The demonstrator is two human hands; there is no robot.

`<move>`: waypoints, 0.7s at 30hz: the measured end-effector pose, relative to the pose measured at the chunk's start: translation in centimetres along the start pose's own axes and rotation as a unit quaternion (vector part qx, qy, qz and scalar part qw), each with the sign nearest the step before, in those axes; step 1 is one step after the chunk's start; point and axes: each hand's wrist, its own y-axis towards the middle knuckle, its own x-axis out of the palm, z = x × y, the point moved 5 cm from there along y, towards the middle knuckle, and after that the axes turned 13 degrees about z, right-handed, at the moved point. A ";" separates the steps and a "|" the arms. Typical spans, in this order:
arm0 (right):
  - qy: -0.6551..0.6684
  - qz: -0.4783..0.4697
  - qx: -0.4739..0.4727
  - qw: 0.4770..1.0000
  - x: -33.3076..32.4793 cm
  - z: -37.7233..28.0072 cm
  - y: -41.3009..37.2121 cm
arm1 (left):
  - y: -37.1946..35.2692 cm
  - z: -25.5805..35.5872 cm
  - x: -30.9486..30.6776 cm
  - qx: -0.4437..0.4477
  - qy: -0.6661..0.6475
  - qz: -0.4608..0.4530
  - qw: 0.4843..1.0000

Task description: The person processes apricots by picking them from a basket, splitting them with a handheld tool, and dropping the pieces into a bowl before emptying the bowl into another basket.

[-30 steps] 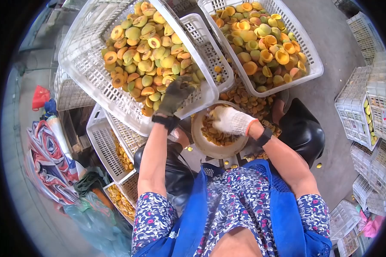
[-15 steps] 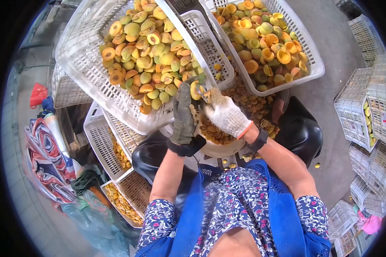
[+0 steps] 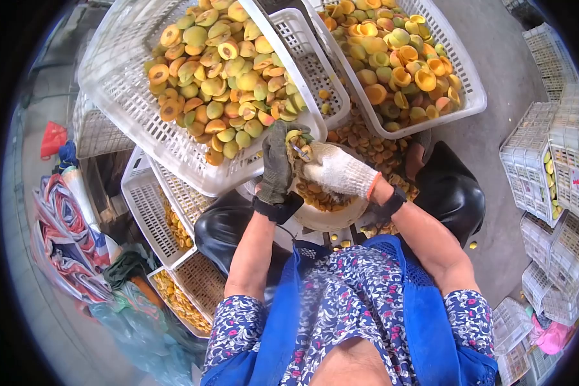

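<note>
Clamped shut, that left hand (image 3: 276,166) in the dark glove: fingers wrapped round a fruit half (image 3: 294,136), held just above the bowl (image 3: 331,223) and right by the near edge of the left crate (image 3: 119,90). Right hand (image 3: 338,171), white glove, is pinched on what looks like a small metal scoop (image 3: 300,150), its tip at the cut face of that half. Both hands meet over the bowl, touching or very nearly so.

Now the tally. Bowl is well stocked with brown stones (image 3: 315,194), and more of them lie in a heap (image 3: 367,145) beyond it, under the two big crates. Right crate (image 3: 471,96) is piled with hollowed orange and yellow halves, which reads as finished work, and plenty of it. Left crate, tilted toward the person, is piled high too, and several halves in there show a dark centre, so I'd judge a good load is left to go through. How many carry a stone, I can't tell from up here. Somewhere mid-batch, by my reckoning.

Down on the left, lower crates (image 3: 149,212) hold more fruit pieces. Out on the right, stacked crates (image 3: 547,154) stand on the floor, one with a few fruits showing.
</note>
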 end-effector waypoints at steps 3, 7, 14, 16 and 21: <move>0.016 0.018 0.019 1.000 0.4 0.0 -0.3 | -0.9 0.8 0.6 -0.118 -0.075 0.050 0.989; 0.031 0.037 -0.027 0.998 1.2 0.8 -0.3 | -1.3 1.7 0.9 -0.113 -0.158 0.100 0.976; 0.070 -0.176 0.049 0.981 0.9 -0.5 -1.0 | -1.0 0.8 0.1 -0.114 -0.195 -0.052 0.973; 0.365 -0.200 0.215 0.883 -0.1 -3.3 -2.4 | -1.9 0.2 -0.2 -0.239 -0.269 0.116 0.926; 0.406 -0.235 0.264 0.843 1.2 -2.9 -3.1 | -2.4 1.4 0.2 -0.157 -0.320 -0.103 0.929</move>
